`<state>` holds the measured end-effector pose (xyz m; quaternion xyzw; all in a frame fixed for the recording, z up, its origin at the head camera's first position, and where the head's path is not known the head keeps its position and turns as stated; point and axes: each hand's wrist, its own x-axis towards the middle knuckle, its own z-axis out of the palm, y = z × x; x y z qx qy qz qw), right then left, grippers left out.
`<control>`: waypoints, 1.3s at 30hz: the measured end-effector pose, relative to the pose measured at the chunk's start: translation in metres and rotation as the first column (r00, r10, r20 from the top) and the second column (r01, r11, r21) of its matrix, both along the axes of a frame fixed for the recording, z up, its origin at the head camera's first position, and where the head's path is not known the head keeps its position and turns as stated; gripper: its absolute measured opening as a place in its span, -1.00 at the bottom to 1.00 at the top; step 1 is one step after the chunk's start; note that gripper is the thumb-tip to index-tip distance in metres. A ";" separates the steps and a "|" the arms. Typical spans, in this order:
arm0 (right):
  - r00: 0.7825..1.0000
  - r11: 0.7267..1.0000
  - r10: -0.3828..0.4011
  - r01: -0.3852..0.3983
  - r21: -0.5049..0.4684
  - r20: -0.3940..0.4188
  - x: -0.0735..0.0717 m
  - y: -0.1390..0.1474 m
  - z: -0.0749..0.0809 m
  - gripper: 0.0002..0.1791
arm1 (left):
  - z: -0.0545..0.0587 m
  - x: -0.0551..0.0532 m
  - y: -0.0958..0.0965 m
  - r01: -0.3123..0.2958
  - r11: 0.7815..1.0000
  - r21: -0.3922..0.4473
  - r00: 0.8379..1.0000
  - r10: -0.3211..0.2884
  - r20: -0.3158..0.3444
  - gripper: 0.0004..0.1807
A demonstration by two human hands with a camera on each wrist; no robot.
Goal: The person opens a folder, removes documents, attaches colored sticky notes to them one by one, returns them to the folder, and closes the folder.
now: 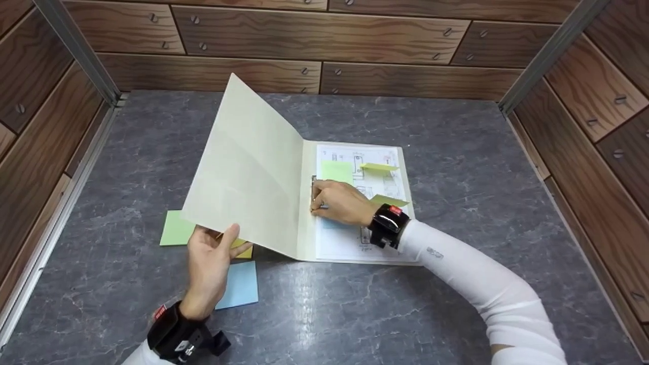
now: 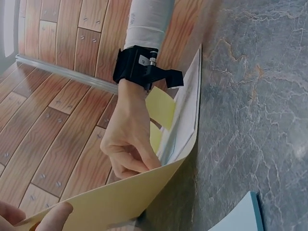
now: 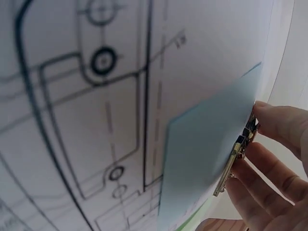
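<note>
A pale cream folder [image 1: 243,167] lies opened on the table, its front cover raised and leaning left. My left hand [image 1: 210,263] pinches the cover's lower left corner, thumb on the inner face. At the spine, my right hand [image 1: 342,200] grips the metal binder clip [image 3: 231,166] between thumb and fingers. Printed drawing sheets [image 1: 339,248] lie in the folder's right side. On them are a green sticky note [image 1: 337,171], two yellow ones with lifted edges, the upper yellow note [image 1: 379,166] and the lower yellow note [image 1: 389,200], and a blue sticky note [image 3: 207,134], partly hidden by my right hand in the head view.
Left of the folder lie a green note pad [image 1: 172,228], a yellow pad [image 1: 244,251] partly under the raised cover, and a blue pad [image 1: 241,286] beside my left wrist. Wood-patterned walls [image 1: 324,38] border the grey marbled table [image 1: 456,132] on three sides.
</note>
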<state>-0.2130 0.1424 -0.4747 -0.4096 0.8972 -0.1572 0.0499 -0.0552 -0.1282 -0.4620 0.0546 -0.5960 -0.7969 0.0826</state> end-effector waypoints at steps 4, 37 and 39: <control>1.000 1.000 0.014 -0.014 -0.013 -0.017 0.001 0.006 0.010 -0.81 | -0.001 0.001 0.003 0.009 0.999 -0.050 0.998 -0.011 -0.054 -0.54; 0.928 0.941 -0.335 0.338 0.007 0.160 0.001 0.166 0.010 0.00 | 0.017 -0.032 0.058 0.053 0.896 -0.441 0.867 -0.260 -0.425 -0.18; 0.930 0.943 -0.328 0.332 0.003 0.163 0.003 0.167 0.005 0.00 | 0.019 -0.034 0.060 0.059 0.889 -0.454 0.863 -0.274 -0.423 -0.15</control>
